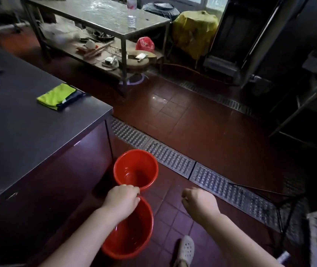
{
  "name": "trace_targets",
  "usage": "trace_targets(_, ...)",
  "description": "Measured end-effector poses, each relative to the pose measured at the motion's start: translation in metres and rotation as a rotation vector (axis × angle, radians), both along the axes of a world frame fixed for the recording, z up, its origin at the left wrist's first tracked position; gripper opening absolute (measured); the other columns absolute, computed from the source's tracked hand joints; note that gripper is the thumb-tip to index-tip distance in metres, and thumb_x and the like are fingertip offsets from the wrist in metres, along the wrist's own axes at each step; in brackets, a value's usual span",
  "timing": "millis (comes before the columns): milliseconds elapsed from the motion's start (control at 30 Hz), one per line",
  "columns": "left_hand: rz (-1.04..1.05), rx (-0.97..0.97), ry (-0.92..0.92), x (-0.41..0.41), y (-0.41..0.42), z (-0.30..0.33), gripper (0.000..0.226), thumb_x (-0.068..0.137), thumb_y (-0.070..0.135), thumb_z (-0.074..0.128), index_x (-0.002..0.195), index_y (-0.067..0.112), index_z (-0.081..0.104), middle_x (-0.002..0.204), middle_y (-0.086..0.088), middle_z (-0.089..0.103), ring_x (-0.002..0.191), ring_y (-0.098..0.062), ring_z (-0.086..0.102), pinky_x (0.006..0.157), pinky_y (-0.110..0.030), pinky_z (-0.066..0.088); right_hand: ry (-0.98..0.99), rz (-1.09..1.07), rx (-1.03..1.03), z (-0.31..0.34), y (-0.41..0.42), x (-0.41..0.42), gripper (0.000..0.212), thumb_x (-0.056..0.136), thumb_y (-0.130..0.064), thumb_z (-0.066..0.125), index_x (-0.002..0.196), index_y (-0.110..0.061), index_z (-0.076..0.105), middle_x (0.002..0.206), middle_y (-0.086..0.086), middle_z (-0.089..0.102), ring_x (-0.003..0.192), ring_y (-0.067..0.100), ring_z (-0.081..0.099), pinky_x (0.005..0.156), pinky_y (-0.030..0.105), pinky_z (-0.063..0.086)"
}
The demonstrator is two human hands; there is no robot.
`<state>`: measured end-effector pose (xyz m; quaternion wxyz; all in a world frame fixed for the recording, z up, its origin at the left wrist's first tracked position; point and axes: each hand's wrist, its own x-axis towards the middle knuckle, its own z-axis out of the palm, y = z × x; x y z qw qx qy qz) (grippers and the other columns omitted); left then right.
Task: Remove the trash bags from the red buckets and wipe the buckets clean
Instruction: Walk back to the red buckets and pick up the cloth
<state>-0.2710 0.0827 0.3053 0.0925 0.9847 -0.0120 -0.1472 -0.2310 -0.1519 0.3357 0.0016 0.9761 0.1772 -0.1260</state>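
Two red buckets stand on the tiled floor (202, 120) beside the dark cabinet: the far bucket (135, 167) upright and open-topped near the metal drain grate (171, 160), the near bucket (130, 234) just in front of it, their rims touching or nearly so. No liner shows in either; both interiors appear bare and glossy. The left hand (122, 198) sits over the spot where the two rims meet, its fingers (132, 188) curled around the near edge of the far bucket's rim. The right hand (198, 201) hovers above the floor to the right of the buckets, apart from them, fingers loosely curled and holding nothing. A folded yellow-green cloth (58, 96) lies on the dark tabletop (18, 122) at left, well apart from both hands. A light perforated shoe (185, 249) rests on the floor by the near bucket.
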Motion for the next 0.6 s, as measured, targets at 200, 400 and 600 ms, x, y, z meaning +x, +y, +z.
trace_targets(200, 0.127, -0.020, 0.029, 0.120, -0.051, -0.029, 0.030, 0.092, 0.039, 0.044, 0.117, 0.028, 0.057, 0.119, 0.007, 0.060, 0.115, -0.019, 0.054, 0.089, -0.033, 0.046, 0.053, 0.084, -0.043, -0.031, -0.062, 0.144, 0.026, 0.091, -0.031, 0.042, 0.101, -0.016, 0.060, 0.104, 0.005, 0.063, 0.098, 0.028, 0.061, 0.070, 0.029, 0.046)
trace_targets(400, 0.285, -0.061, 0.021, 0.220, -0.106, -0.028, 0.028, 0.093, 0.037, 0.045, 0.117, 0.028, 0.057, 0.120, 0.007, 0.061, 0.115, -0.017, 0.054, 0.089, -0.030, 0.045, -0.029, 0.286, -0.027, -0.025, -0.103, 0.278, 0.020, 0.071, -0.025, 0.044, 0.065, -0.016, 0.061, 0.065, 0.004, 0.063, 0.060, 0.022, 0.065, 0.049, 0.022, 0.025)
trace_targets(600, 0.465, -0.044, 0.073, 0.260, -0.099, -0.043, 0.028, 0.093, 0.037, 0.046, 0.114, 0.024, 0.059, 0.116, 0.006, 0.062, 0.111, -0.017, 0.056, 0.087, -0.028, 0.045, 0.128, 0.467, -0.134, -0.037, -0.084, 0.380, 0.007, 0.089, -0.020, 0.043, 0.082, -0.021, 0.045, 0.104, 0.008, 0.063, 0.099, 0.030, 0.059, 0.064, 0.027, 0.028)
